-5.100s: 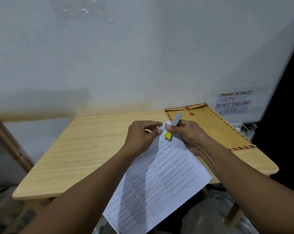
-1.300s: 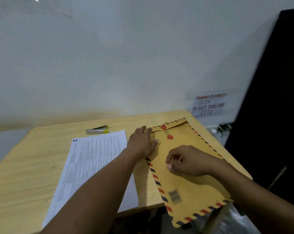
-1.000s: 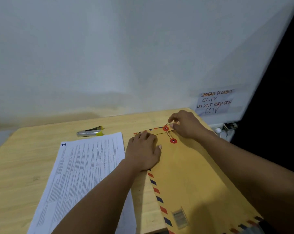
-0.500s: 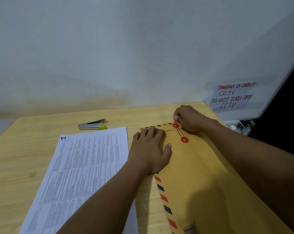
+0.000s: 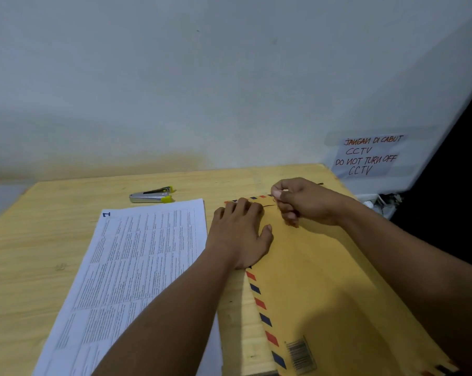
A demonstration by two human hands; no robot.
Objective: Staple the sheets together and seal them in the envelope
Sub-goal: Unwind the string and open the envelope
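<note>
From my remote seat, the pale wall [image 5: 202, 77] fills the top half of the head view, and the light wooden table [image 5: 39, 253] spreads below it. The brown envelope [image 5: 324, 280] lies flat on the table's right side, its left and far edges striped red and blue, with its near end running out of the picture. The sheets [image 5: 137, 267] lie face up just left of it, a stack of dense small print I cannot read, with a blue "1" at the top left corner. They are outside the envelope.

My left hand [image 5: 240, 237] lies palm down on the envelope's far left corner, fingers straight and together, pressing it to the table. My right hand [image 5: 302, 202] is raised over the flap edge, fingers curled, with thumb and forefinger pinching a thin dark string [image 5: 268, 205] that runs toward the left fingertips.

A taped paper note [image 5: 367, 156] on the wall reads "JANGAN DI CABUT CCTV / DO NOT TURN OFF CCTV". The stapler [image 5: 152, 195], silver with yellow ends, lies beyond the sheets, apart from both hands. A barcode sticker [image 5: 300, 354] sits near the envelope's near left edge.
</note>
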